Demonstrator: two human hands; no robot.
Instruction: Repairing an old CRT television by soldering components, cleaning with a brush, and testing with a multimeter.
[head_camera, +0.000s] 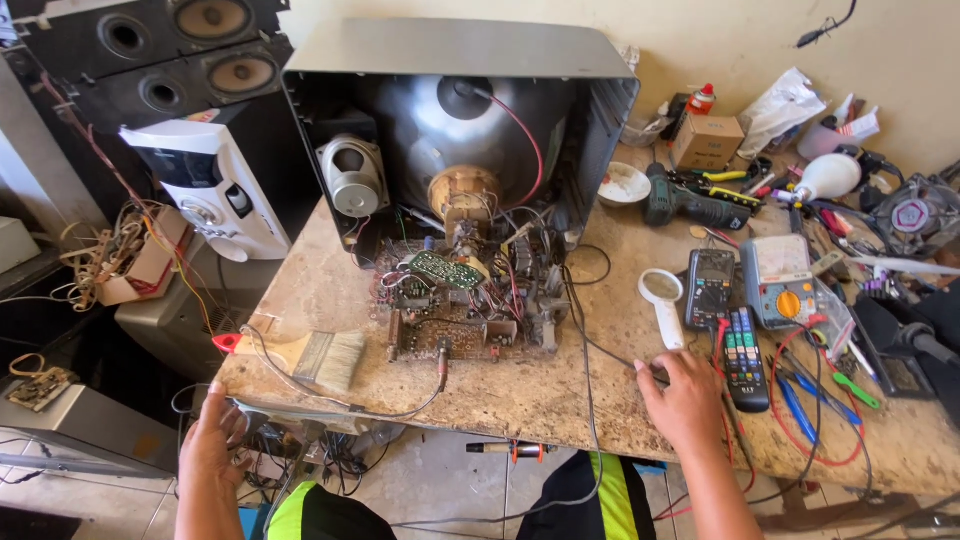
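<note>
Right hand (688, 403) is flat on the speckled stone-look table (520, 400), palm down, fingers loosely spread and gripping nothing. The fingertips sit right at a thin black cable (587, 340) that snakes across the top, though I can't tell if they actually pinch it. Just past the knuckles there's a white plastic magnifying glass (663, 300) with a round lens, and beside it a slim black remote control (744, 357) covered in little coloured buttons. A dark handheld multimeter (709, 287) lies above that, next to a chunkier grey meter (782, 282) with an orange dial.

Left hand (212, 447) is down at the near left corner of the table, fingers curled at the edge, empty as far as I can see. Closest to it is a flat paintbrush (325, 358) with pale worn bristles and a wooden handle.

Between the hands, farther back, sits the bare brown circuit board (455, 325), dusty and tangled with red and black wires, pulled out of an open grey CRT television (460, 130). You can see the shiny funnel-shaped tube and an oval speaker (352, 177) inside the shell.
</note>
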